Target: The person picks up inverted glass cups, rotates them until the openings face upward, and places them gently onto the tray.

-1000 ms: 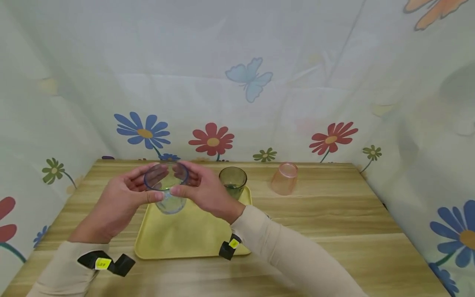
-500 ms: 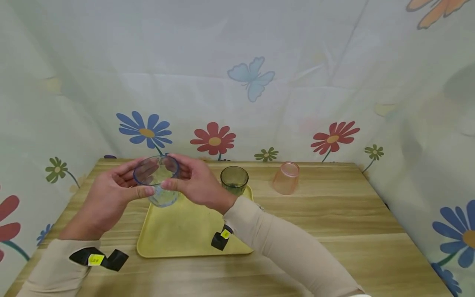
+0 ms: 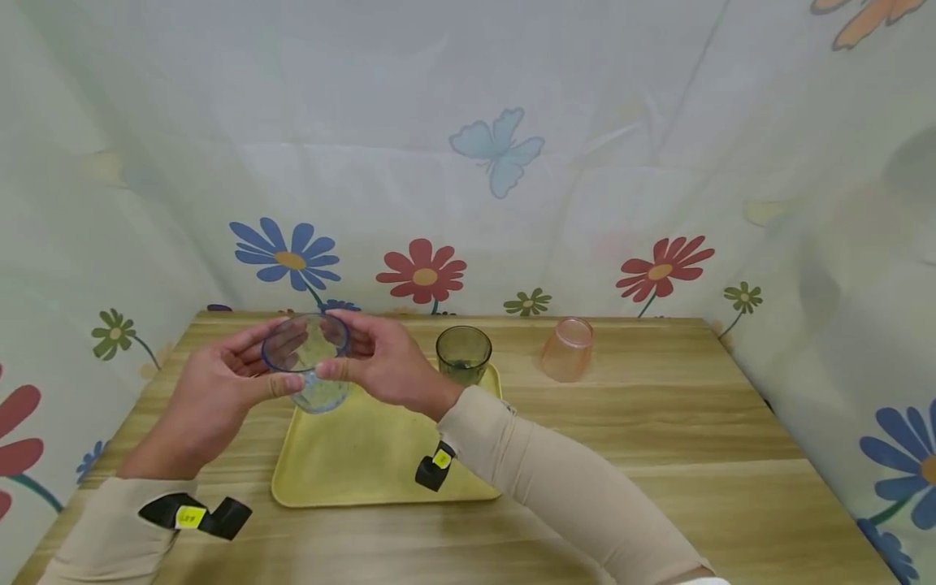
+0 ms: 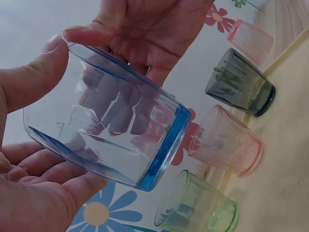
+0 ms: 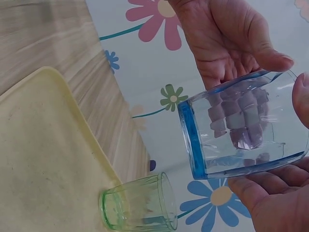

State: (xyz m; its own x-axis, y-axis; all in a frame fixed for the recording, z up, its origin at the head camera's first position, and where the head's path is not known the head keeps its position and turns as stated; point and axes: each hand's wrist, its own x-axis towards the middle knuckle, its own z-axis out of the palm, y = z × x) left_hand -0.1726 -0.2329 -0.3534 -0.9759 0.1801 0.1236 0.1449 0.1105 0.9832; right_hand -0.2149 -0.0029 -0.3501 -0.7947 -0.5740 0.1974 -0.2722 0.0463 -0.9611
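A clear blue-tinted drinking glass (image 3: pixel 322 394) is held mouth up over the back left corner of the yellow tray. My left hand (image 3: pixel 212 390) grips its left side, thumb in front and fingers behind. From the right, my right hand (image 3: pixel 395 361) holds it the same way, its thumb close to the left one below the rim. In the left wrist view, the glass's thick blue base (image 4: pixel 166 147) and faceted wall show between both hands. No other object is in either hand.
The yellow tray (image 3: pixel 366 471) lies on the wooden table (image 3: pixel 643 447). Upright on it stand a dark green glass (image 3: pixel 464 353), a pink glass (image 4: pixel 236 145) and a light green glass (image 5: pixel 137 203). Another pink glass (image 3: pixel 568 353) stands upside down right of the tray. A flowered curtain hangs behind.
Both hands have carried the blue glass a little to the left. It rose slightly, then came down a touch. The grip looks the same, and the other glasses have stayed put.
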